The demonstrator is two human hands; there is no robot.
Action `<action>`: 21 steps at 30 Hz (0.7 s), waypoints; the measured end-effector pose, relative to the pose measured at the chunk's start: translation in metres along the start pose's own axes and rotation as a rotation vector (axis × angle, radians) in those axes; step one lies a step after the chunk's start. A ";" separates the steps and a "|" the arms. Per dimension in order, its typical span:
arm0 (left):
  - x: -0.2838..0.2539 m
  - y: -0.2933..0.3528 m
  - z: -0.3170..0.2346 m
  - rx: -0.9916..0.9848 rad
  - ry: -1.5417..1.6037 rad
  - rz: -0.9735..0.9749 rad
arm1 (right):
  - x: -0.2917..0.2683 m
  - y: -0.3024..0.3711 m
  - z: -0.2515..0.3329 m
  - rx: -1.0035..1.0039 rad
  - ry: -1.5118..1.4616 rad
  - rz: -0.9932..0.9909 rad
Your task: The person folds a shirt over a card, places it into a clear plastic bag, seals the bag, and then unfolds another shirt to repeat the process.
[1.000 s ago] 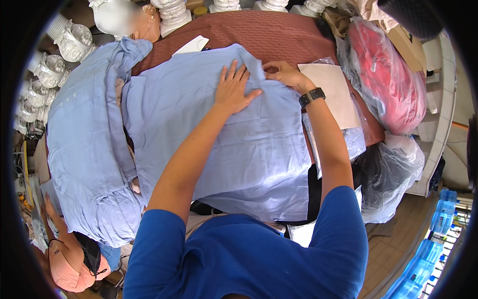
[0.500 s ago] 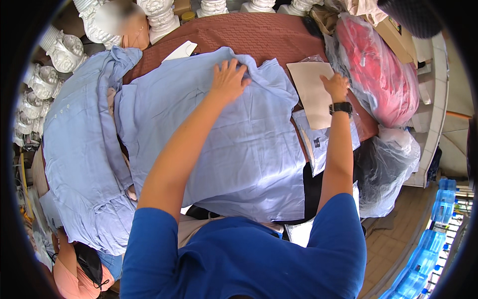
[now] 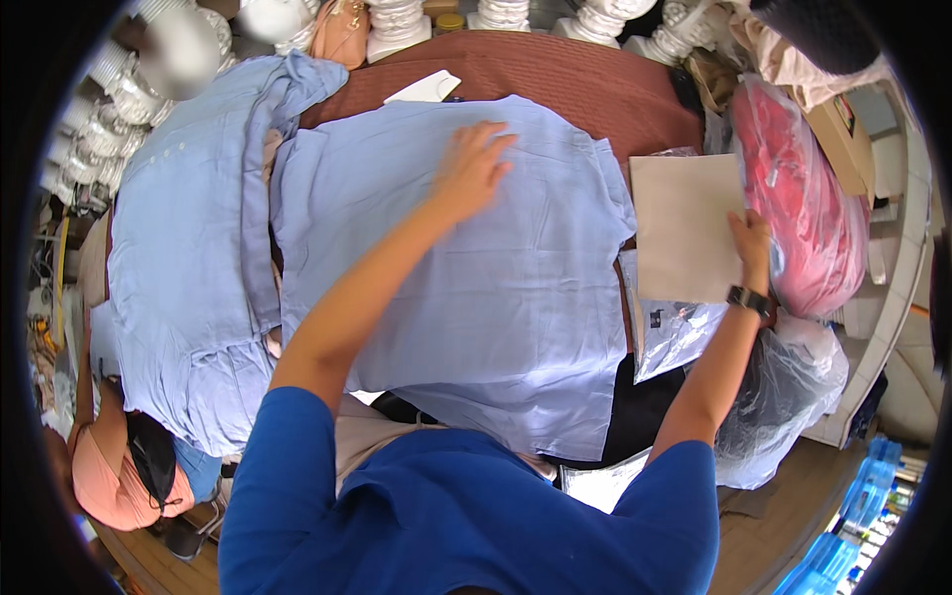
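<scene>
A light blue shirt [image 3: 476, 268] lies spread across the table in front of me. My left hand [image 3: 474, 171] is over its upper part with fingers spread, somewhat blurred; whether it touches the cloth I cannot tell. At the right, my right hand [image 3: 751, 238] grips the right edge of a beige cardboard sheet [image 3: 687, 223], with the fingers partly hidden. Below the sheet, a folded blue shirt in a clear plastic bag [image 3: 679, 332] shows partly. To the left of the spread shirt lies a heap of more light blue shirts [image 3: 188, 258].
A reddish-brown cloth [image 3: 555, 74] covers the table, with a white cut-out card [image 3: 426, 87] at its far side. Plastic-wrapped red goods [image 3: 798, 203] and a clear bag [image 3: 783, 397] stand at right. White balusters [image 3: 501, 14] line the back. Another person [image 3: 129, 466] is at lower left.
The view has shifted. My right hand has come down onto the cardboard sheet's edge, and the sheet has straightened. The spread shirt's top edge lies smoother. My left hand stays over the shirt.
</scene>
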State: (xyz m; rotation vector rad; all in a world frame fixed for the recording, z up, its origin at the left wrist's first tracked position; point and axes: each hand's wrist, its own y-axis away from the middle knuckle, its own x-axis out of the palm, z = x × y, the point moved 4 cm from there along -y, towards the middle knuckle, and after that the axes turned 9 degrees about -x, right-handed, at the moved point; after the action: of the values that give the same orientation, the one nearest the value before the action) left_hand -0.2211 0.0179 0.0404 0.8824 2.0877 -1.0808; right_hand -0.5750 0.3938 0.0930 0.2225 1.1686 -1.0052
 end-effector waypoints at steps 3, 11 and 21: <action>-0.053 0.027 0.058 -0.212 -0.190 -0.037 | -0.084 0.020 0.134 -0.149 0.086 -0.080; -0.094 0.058 0.137 -0.207 -0.026 -0.239 | -0.057 0.026 0.295 -0.258 -0.630 -0.238; -0.092 0.080 0.138 -0.520 0.437 -0.195 | 0.219 0.048 0.341 -0.140 -0.499 0.027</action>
State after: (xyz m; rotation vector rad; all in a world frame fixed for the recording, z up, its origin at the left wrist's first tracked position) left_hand -0.0746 -0.0895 0.0106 0.7015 2.6858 -0.4000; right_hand -0.3068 0.0916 0.0377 -0.1208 0.7715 -0.8841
